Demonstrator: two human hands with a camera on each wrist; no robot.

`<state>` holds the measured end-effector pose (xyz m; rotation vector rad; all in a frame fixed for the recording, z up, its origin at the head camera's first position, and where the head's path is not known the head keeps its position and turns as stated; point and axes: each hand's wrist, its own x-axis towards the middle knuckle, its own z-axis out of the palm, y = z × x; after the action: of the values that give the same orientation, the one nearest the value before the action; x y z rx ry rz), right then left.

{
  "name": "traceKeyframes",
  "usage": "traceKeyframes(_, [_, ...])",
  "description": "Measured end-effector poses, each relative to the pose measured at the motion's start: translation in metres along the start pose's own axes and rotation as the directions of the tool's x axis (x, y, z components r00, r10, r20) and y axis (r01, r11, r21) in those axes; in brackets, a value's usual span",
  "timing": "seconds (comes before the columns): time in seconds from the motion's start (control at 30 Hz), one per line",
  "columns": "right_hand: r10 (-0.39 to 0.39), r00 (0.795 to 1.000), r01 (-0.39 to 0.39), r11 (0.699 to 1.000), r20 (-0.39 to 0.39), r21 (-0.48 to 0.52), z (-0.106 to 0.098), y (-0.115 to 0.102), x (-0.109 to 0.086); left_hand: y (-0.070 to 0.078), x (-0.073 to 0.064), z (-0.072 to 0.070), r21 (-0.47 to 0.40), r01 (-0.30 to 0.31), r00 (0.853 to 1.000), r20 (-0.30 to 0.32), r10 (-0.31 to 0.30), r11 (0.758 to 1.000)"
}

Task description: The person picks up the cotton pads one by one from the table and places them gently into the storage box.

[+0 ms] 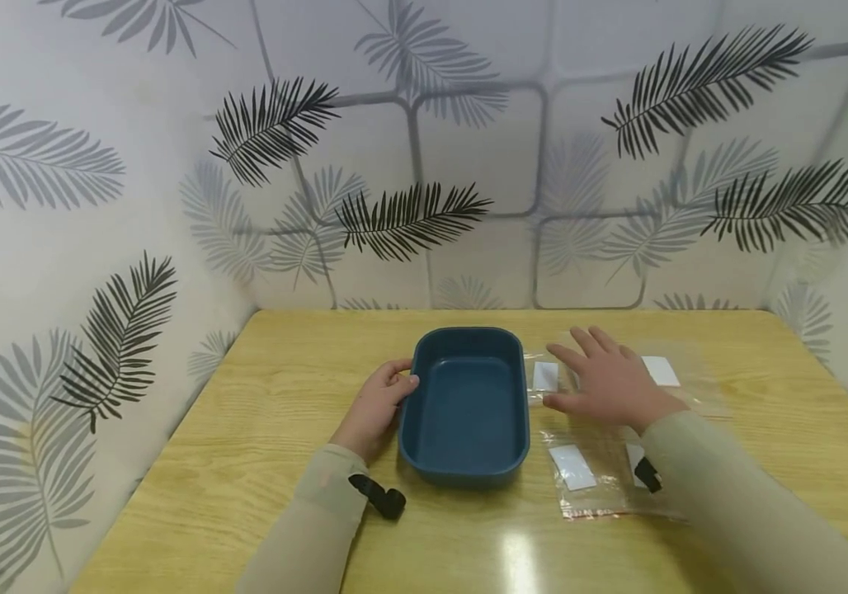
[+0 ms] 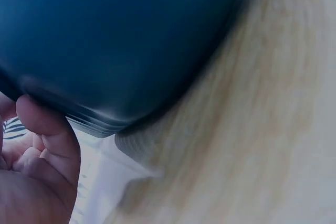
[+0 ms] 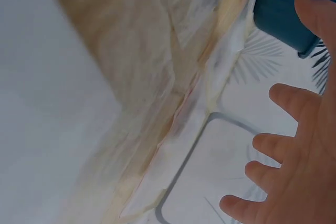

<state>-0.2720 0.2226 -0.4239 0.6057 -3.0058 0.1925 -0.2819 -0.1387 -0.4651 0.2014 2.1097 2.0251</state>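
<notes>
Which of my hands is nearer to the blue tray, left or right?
Left. Your left hand holds the blue tray by its left side. Your right hand is apart from it, to its right, spread open over the clear plastic bags.

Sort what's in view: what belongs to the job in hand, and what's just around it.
Likely in the job:
- blue tray, gripped by the left hand
- clear plastic bags, near the spread right hand

Just around:
- wooden table
- leaf-patterned wall
</notes>
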Motion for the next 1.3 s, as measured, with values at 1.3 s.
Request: traceKeyframes(1.3, [0.081, 0.978, -0.103, 0.989, 0.190, 0.107, 0.019, 0.020, 0.040, -0.002, 0.000, 0.002, -0.149, 0.024, 1.000, 0.014, -0.022, 0.989])
